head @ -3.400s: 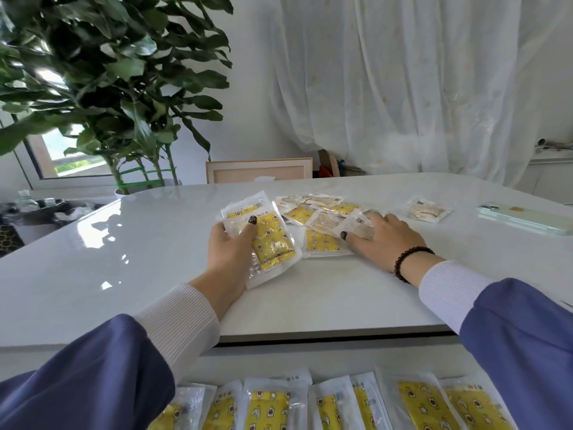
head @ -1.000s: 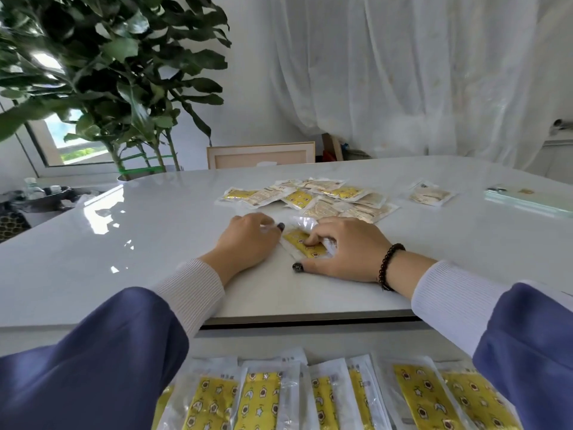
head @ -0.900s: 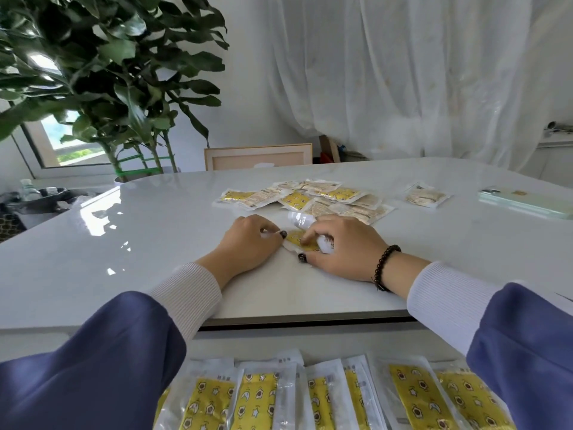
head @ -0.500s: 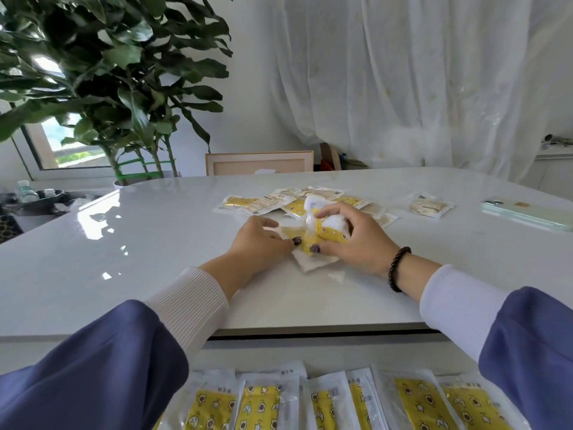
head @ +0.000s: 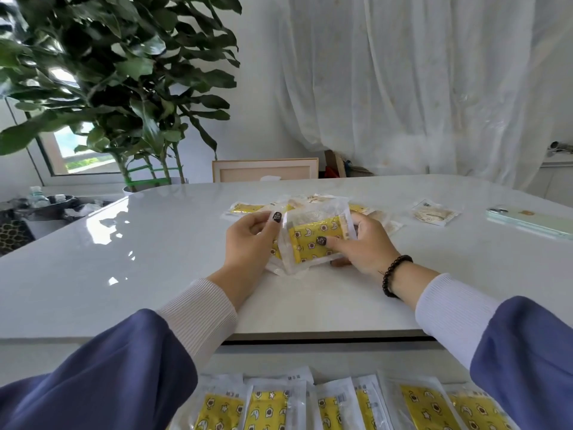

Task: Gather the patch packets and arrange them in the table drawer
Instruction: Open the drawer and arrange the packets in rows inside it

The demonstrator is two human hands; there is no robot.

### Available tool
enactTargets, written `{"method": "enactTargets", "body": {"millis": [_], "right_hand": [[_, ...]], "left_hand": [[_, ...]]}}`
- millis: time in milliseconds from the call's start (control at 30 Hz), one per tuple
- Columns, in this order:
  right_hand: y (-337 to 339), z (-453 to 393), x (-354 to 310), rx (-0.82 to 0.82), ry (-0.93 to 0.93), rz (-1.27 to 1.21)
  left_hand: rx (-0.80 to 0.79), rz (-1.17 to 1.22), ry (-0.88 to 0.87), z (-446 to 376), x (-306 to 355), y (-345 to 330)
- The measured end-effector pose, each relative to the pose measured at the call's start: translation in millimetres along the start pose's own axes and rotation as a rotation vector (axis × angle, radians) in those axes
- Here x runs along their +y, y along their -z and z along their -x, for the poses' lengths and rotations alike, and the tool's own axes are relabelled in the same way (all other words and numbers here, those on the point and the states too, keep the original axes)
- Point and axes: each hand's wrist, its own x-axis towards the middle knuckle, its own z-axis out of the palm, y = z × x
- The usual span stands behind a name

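Two hands, left hand (head: 248, 240) and right hand (head: 362, 243), now hold lifted packet stack (head: 313, 240) mid-frame, fingers curled round it; earlier flat on worktop (head: 124, 259). Drawer (head: 310, 361) transfer likely next.

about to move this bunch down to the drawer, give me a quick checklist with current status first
1. Left hand grips the held packets: ok.
2. Right hand grips them too: ok.
3. Bunch squared up: not ok, edges fan out.
4. Free space in the drawer: cannot tell, its row of packets runs across the visible part.
5. Table cleared: not ok, loose packets and a lone packet remain.
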Motion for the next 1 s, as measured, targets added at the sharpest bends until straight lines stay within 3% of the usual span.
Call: {"method": "enactTargets", "body": {"millis": [133, 233, 367, 533, 633, 733, 867, 1000], "right_hand": [[1, 0, 0, 0.012, 0.093, 0.077], [-1, -1, 3, -0.011, 0.176, 0.172], [-4, 0, 5, -0.057, 0.178, 0.144], [0, -6, 10, -0.013, 0.014, 0.025], [-3, -7, 10, -0.067, 0.047, 0.194], [-10, -9, 9, -0.133, 0.077, 0.291], [-6, -14, 11, -0.063, 0.131, 0.293], [15, -30, 18, 0.161, 0.303, 0.743]], "left_hand": [[-0.054, 0.035, -0.020, 5, 6, -2], [-0.190, 0.059, -0.069, 10, 9, -6], [-0.315, 0.074, -0.080, 11, 5, -7], [-0.271, 0.092, -0.013, 3, 3, -4], [-0.395, 0.023, -0.027, 5, 3, -6], [-0.311, -0.171, -0.022, 2, -1, -8], [-0.162, -0.116, 0.040, -3, -7, -5], [0.102, -0.020, 0.065, -11, -11, 1]]}}
